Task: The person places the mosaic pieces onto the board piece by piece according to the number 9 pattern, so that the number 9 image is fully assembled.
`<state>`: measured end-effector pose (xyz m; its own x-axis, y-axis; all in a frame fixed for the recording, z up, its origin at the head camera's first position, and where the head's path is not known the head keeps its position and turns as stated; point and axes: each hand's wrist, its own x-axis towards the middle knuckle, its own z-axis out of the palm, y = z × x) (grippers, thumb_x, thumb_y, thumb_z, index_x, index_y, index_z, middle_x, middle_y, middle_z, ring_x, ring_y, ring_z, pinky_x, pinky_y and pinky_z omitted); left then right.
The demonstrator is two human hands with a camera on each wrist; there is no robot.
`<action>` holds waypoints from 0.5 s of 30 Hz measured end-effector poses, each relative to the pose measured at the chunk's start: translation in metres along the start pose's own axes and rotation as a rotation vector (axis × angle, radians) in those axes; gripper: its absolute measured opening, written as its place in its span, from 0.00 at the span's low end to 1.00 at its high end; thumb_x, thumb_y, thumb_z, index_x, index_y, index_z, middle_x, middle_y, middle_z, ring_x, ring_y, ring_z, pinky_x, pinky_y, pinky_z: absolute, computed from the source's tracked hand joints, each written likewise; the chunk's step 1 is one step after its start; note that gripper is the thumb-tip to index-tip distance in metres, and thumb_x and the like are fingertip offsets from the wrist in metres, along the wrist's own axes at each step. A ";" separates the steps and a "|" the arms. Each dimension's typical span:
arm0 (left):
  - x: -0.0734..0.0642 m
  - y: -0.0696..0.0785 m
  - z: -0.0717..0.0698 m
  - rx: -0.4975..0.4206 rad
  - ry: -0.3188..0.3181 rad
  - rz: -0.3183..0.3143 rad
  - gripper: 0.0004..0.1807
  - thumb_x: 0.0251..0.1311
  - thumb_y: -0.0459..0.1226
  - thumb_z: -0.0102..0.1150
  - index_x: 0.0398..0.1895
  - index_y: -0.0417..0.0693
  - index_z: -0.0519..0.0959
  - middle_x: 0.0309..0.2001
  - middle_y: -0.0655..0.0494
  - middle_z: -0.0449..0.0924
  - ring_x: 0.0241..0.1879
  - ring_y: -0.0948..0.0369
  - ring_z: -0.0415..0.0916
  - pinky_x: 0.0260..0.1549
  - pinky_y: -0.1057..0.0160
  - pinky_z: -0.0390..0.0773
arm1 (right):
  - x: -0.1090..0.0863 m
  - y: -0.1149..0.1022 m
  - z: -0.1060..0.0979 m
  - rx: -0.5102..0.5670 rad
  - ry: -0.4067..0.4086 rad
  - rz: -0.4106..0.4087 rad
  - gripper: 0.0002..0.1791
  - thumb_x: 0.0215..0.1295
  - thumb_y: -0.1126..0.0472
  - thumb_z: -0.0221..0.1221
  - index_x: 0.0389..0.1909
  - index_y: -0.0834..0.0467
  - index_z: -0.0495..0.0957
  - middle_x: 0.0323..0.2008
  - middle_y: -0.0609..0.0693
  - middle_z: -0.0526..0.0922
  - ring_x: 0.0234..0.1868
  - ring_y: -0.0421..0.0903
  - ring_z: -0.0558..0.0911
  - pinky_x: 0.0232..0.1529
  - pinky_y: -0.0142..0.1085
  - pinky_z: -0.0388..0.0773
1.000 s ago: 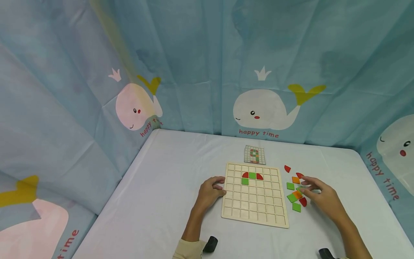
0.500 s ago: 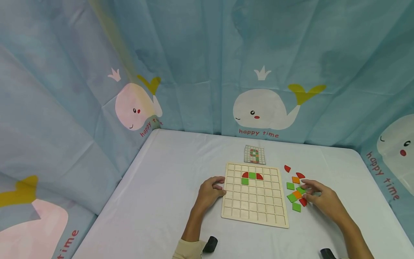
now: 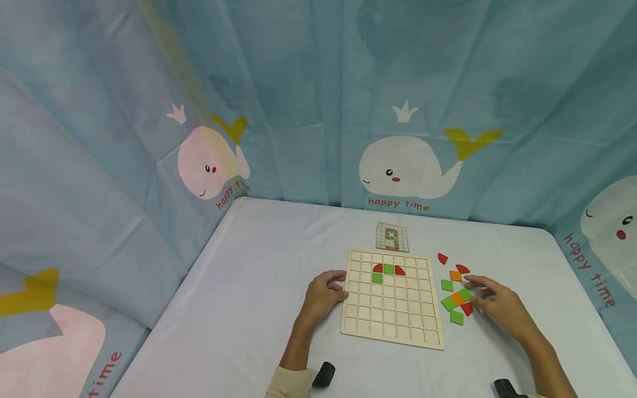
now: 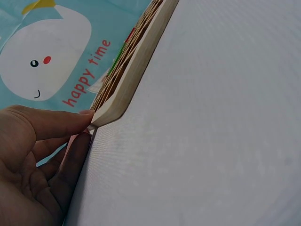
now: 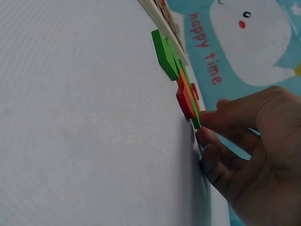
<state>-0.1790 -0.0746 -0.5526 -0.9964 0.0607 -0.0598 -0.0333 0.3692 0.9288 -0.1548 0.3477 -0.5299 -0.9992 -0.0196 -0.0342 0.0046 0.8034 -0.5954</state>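
Note:
In the head view my left hand [image 3: 322, 297] holds the left edge of a pale wooden grid board [image 3: 378, 315]; the left wrist view shows a fingertip right at the board's corner [image 4: 110, 110]. Two red quarter-round tiles [image 3: 400, 270] and two green squares [image 3: 377, 278] lie in the board's upper cells. To the board's right, my right hand [image 3: 497, 305] has thumb and fingers curled at the end of a green tile [image 3: 465, 294]. This tile lines up with an orange tile [image 3: 457, 299] and another green one [image 3: 448, 304]. A red tile [image 5: 185, 100] sits beside them.
A small pattern card [image 3: 391, 237] with a coloured grid design lies behind the board. More loose tiles, including a red one [image 3: 442, 258], an orange one [image 3: 455, 276] and a green one [image 3: 456, 318], lie around the right hand. A blue whale-print curtain [image 3: 308, 155] backs the white table.
My right hand has shifted slightly right and down. The green tile at its fingers has slid toward me and now lines up with the orange one. The left hand and board stay put.

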 end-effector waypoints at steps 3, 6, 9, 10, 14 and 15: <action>0.000 0.001 0.000 0.001 -0.001 0.002 0.27 0.55 0.29 0.74 0.62 0.47 0.85 0.53 0.53 0.87 0.45 0.60 0.83 0.45 0.58 0.82 | 0.000 0.002 0.000 0.009 -0.014 -0.011 0.29 0.67 0.70 0.60 0.70 0.58 0.77 0.60 0.63 0.84 0.48 0.54 0.79 0.40 0.35 0.78; 0.000 0.001 0.000 -0.001 -0.002 0.002 0.27 0.55 0.29 0.73 0.61 0.47 0.85 0.53 0.53 0.87 0.45 0.60 0.83 0.45 0.58 0.82 | 0.000 0.004 0.000 0.017 -0.022 -0.028 0.30 0.65 0.72 0.58 0.69 0.56 0.79 0.60 0.61 0.84 0.49 0.52 0.77 0.39 0.32 0.77; 0.000 0.001 0.000 -0.003 0.000 0.002 0.27 0.55 0.29 0.74 0.61 0.46 0.85 0.53 0.53 0.87 0.44 0.60 0.83 0.44 0.59 0.82 | 0.000 0.004 0.002 0.016 -0.018 -0.046 0.29 0.65 0.72 0.60 0.68 0.56 0.80 0.58 0.58 0.86 0.46 0.48 0.76 0.39 0.31 0.76; 0.000 0.001 0.000 -0.004 0.000 0.002 0.27 0.55 0.29 0.74 0.61 0.46 0.85 0.53 0.53 0.87 0.44 0.60 0.83 0.44 0.59 0.82 | 0.000 0.004 0.002 0.012 -0.012 -0.047 0.29 0.65 0.72 0.61 0.68 0.56 0.80 0.57 0.57 0.86 0.45 0.46 0.76 0.38 0.30 0.76; 0.000 0.001 0.000 -0.007 0.000 0.000 0.27 0.55 0.28 0.74 0.61 0.46 0.85 0.53 0.52 0.87 0.45 0.60 0.84 0.44 0.60 0.82 | 0.000 0.003 0.001 -0.008 0.004 -0.036 0.29 0.64 0.70 0.65 0.68 0.58 0.79 0.54 0.58 0.87 0.43 0.46 0.76 0.38 0.28 0.77; 0.000 0.001 0.000 -0.006 -0.001 0.001 0.27 0.55 0.28 0.74 0.61 0.46 0.85 0.53 0.52 0.87 0.44 0.60 0.83 0.44 0.60 0.82 | 0.000 0.003 0.001 -0.013 0.006 -0.028 0.29 0.64 0.70 0.66 0.68 0.59 0.79 0.54 0.59 0.87 0.43 0.47 0.76 0.37 0.28 0.77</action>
<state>-0.1788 -0.0743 -0.5512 -0.9963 0.0614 -0.0595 -0.0332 0.3638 0.9309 -0.1549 0.3495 -0.5319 -0.9992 -0.0386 -0.0132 -0.0236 0.8102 -0.5857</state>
